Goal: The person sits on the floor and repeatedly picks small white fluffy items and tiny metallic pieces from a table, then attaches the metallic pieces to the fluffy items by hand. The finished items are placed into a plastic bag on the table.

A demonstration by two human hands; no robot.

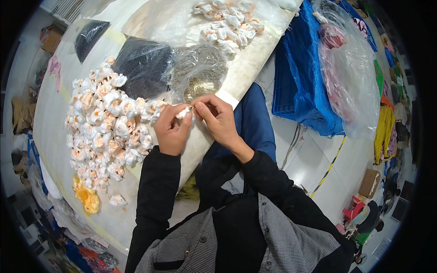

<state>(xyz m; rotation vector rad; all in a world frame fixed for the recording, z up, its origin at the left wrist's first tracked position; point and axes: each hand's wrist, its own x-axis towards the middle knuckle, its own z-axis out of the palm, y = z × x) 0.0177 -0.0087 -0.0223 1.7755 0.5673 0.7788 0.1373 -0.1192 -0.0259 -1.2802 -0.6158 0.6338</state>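
Between the thumb and fingers of my left hand (172, 129) is a small white and peach artificial flower (183, 113). My right hand (219, 119) pinches at the flower's end, its thumb and forefinger closed; whatever fine part lies between them is too small to make out. Both hands are close together above the table's near edge. To their left spreads a large pile of similar white and peach flowers (107, 123). Just beyond the hands lies a clear plastic bag of small greyish-brown pieces (200, 68), beside a bag with dark contents (143, 66).
A second heap of flowers (227, 25) lies at the far side of the pale table (50, 118). A yellow flower (85, 195) sits at the left. On the right stands a blue crate (284, 86) with blue sheeting and a clear plastic bag (348, 77).
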